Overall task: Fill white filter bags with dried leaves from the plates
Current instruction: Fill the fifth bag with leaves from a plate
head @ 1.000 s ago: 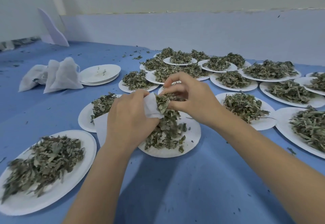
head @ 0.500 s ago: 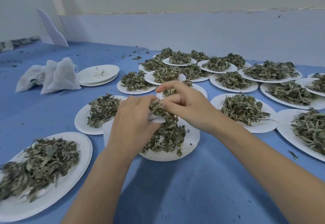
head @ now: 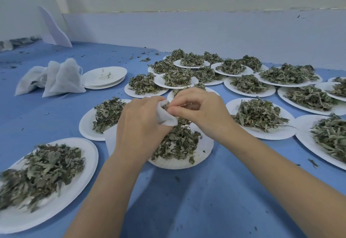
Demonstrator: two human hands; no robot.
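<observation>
Left hand (head: 139, 127): fingers curled round white filter bag (head: 164, 116), mouth kept over the tilted plate (head: 204, 155), presumably so spilled dried leaves (head: 177, 142) fall back. Right hand (head: 198, 110): fingertips pinched together at bag mouth, apparently feeding leaves in. Filled bags (head: 61, 78) parked far left beside emptied plates (head: 104, 77), apart from full ones.

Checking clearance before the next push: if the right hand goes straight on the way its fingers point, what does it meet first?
The right hand points left, at the open mouth of the white filter bag held by the left hand. It would likely meet the bag first, though depth is unclear.
</observation>
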